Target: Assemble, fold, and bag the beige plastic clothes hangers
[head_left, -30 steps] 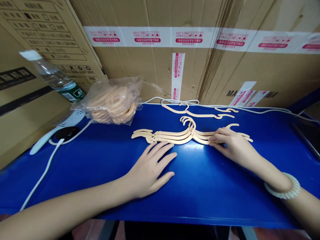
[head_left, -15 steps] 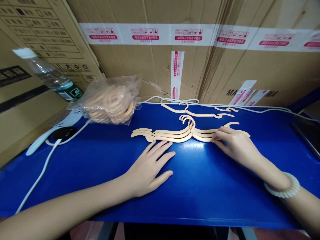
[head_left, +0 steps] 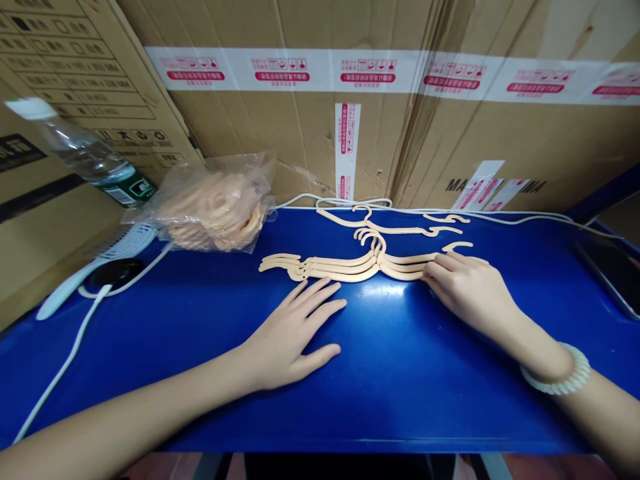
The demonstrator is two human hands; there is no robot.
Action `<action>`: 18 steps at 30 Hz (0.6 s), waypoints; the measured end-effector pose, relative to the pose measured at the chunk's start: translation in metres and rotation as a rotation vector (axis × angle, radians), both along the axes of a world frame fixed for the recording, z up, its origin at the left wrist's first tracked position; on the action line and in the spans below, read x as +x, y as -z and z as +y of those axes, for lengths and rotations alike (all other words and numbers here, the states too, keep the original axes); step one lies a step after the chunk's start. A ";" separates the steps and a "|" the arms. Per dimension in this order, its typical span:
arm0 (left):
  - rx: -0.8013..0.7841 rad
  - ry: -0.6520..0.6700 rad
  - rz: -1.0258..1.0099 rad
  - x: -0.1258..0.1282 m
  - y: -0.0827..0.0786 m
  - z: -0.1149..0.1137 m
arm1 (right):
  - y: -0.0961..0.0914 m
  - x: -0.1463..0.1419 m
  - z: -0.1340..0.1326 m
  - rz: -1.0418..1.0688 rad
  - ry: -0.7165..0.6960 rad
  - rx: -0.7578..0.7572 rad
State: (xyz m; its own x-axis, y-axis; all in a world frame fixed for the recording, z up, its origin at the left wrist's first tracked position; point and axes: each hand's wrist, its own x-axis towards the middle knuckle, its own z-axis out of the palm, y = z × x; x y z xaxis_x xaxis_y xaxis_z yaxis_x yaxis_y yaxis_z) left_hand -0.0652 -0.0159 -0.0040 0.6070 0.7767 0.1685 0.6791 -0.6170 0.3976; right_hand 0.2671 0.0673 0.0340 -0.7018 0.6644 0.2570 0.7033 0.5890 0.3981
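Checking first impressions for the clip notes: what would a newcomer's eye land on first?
Probably the glossy blue table across the lower half, with the peach hangers nested at its middle. Next, the left hand, spread just in front of their left side, and the right hand, fingers curled at their right side. Then the crinkled clear bag of peach pieces, back left.

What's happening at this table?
A person's two bare hands are at a row of nested beige hangers on a blue table. The right hand has its fingers pinched on the hangers' right arms. The left hand is spread open, fingertips beside the left arms; contact is unclear. Another hanger lies behind, and a clear bag of beige items sits to the left.
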 end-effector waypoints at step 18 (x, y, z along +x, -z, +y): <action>0.158 0.059 -0.281 0.006 0.000 0.002 | -0.003 -0.002 -0.003 0.003 -0.023 0.072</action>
State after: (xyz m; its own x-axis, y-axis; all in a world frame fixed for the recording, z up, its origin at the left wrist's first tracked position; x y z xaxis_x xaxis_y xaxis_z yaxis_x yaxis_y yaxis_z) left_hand -0.0595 -0.0144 -0.0035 0.5625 0.6924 0.4519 0.5176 -0.7211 0.4605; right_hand 0.2651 0.0639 0.0365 -0.7159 0.6276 0.3057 0.6911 0.5749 0.4380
